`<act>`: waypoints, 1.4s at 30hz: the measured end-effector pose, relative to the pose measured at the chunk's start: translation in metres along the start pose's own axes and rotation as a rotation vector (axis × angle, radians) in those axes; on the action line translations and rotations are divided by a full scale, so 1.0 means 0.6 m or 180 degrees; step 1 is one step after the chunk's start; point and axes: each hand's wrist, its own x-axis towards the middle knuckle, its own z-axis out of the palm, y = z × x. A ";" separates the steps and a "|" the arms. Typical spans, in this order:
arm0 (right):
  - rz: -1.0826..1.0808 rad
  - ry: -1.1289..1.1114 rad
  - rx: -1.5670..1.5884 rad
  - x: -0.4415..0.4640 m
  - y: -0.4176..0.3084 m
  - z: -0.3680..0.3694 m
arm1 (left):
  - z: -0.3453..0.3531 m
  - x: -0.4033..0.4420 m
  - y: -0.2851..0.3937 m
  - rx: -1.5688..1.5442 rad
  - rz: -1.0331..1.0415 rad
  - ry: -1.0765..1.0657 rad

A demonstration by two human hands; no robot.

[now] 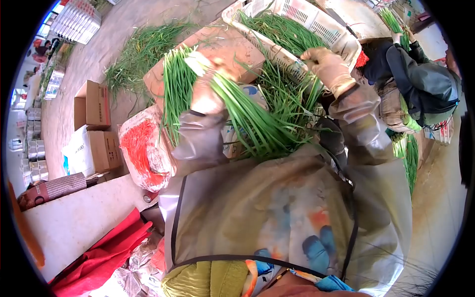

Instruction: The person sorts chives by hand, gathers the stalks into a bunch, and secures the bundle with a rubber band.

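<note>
My left hand (208, 95), blurred by motion, is closed around a bunch of garlic chives (242, 106). Its pale cut ends point up and left, and the green leaves fan down toward my apron. Beside it a second bunch of chives (179, 84) lies on a brown board (232, 42). My gloved right hand (329, 69) is over the near rim of a white plastic crate (341, 37), its fingers curled together; what they hold, if anything, I cannot make out. Loose chives (284, 29) fill part of the crate, and more leaves (289, 89) hang below my right hand.
Red ties (143, 151) lie in a pale container at left. Cardboard boxes (94, 109) and a white bag (79, 151) stand beyond it. Loose greens (143, 54) are heaped on the floor. A co-worker in a dark apron (420, 79) sits at right, holding chives (391, 21).
</note>
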 end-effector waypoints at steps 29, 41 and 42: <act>0.0047 -0.1418 0.5069 0.128 -0.345 0.152 | 0.084 0.028 0.280 0.2752 0.1112 -0.0127; 0.1916 -0.1783 0.4952 0.253 -0.331 0.454 | -0.460 0.009 0.301 0.4101 0.0845 0.2791; 0.1858 -0.1555 0.4840 0.258 -0.352 0.489 | -0.445 0.015 0.296 0.4370 0.0842 0.2793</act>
